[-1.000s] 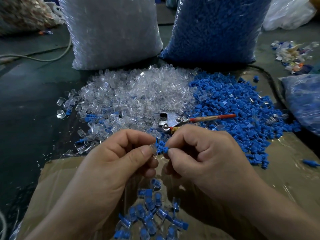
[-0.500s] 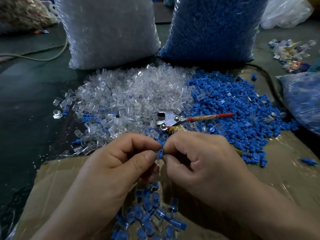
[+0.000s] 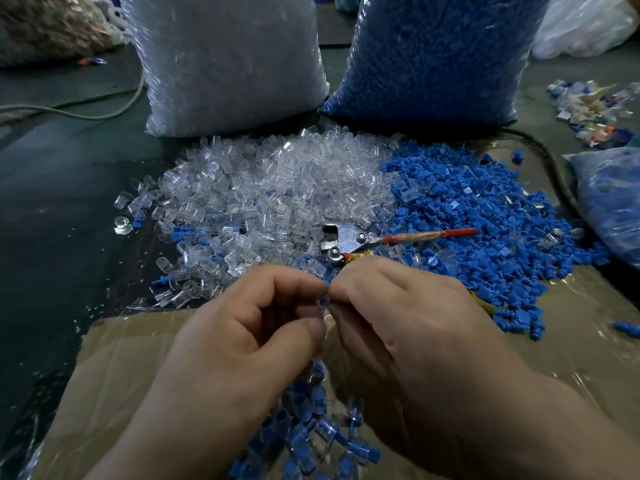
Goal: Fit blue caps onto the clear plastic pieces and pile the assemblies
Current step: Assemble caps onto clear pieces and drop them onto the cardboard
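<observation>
My left hand and my right hand meet fingertip to fingertip above the cardboard. Between them they pinch one small piece, a blue cap pushed into a clear plastic piece; most of it is hidden by the fingers. Beyond the hands lies a heap of clear plastic pieces, and to its right a heap of blue caps. A pile of finished blue-and-clear assemblies lies below my hands on the cardboard.
Metal pliers with a red handle lie between the two heaps. A big bag of clear pieces and a big bag of blue caps stand behind. The cardboard sheet covers the near floor. Another plastic bag lies right.
The hands have pressed closer together, and the blue cap that showed between the fingertips is now almost wholly covered. The camera shifted slightly.
</observation>
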